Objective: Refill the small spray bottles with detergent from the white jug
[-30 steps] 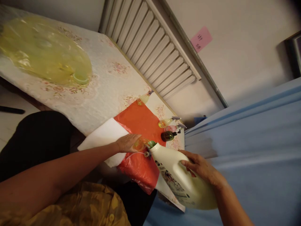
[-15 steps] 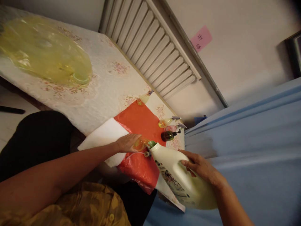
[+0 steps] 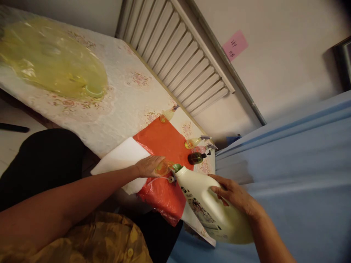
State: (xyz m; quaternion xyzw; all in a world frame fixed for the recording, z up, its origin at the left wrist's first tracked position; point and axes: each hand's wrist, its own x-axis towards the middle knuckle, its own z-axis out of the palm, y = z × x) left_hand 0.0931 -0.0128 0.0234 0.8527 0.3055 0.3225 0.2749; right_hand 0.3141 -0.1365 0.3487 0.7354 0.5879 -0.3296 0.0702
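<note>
My right hand (image 3: 233, 195) grips the handle of a large cream detergent jug (image 3: 205, 204), which is tilted with its green-lipped mouth toward the left. At that mouth stands a small clear bottle with orange liquid (image 3: 164, 167), and my left hand (image 3: 150, 166) is closed around its near side. Jug spout and bottle neck meet or nearly meet; whether liquid is flowing I cannot tell. Just below them lies a pump top with a pale tube (image 3: 170, 179) on the red plastic sheet (image 3: 167, 140). A white cloth (image 3: 120, 157) lies under my left wrist.
Beyond the red sheet are a dark green pump bottle (image 3: 195, 158), a pink spray bottle (image 3: 199, 149), a yellow one (image 3: 192, 143) and a pale one (image 3: 167, 115). A yellow plastic bag (image 3: 52, 62) sits on the flowered tablecloth (image 3: 117, 91). A radiator (image 3: 175, 54) and blue curtain (image 3: 301, 175) border the table.
</note>
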